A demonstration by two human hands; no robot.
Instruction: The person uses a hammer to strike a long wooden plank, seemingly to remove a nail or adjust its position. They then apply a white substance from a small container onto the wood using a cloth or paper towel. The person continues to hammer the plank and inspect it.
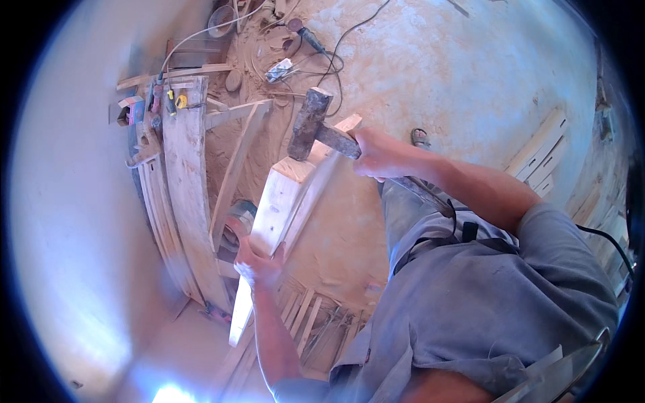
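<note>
My right hand (379, 154) is closed round the handle of a heavy club hammer (309, 125). The hammer's blocky, worn head is over the end of a pale timber post (274, 205); I cannot tell whether it touches. Lower down, my left hand (259, 263) grips the post's side, fingers and thumb wrapped about it. The post is tilted, running from the lower left up to the hammer. Against its right side runs a second pale timber piece (314, 185), whose far end shows behind the hammer.
A long plank bench (187, 161) at the left carries a screwdriver (171, 103) and a yellow tape measure (181, 101). Behind it stands the wall (60, 195). An angle grinder (310, 39) and power strip (278, 70) with cables lie on the dusty floor. Boards (541, 151) lie at right.
</note>
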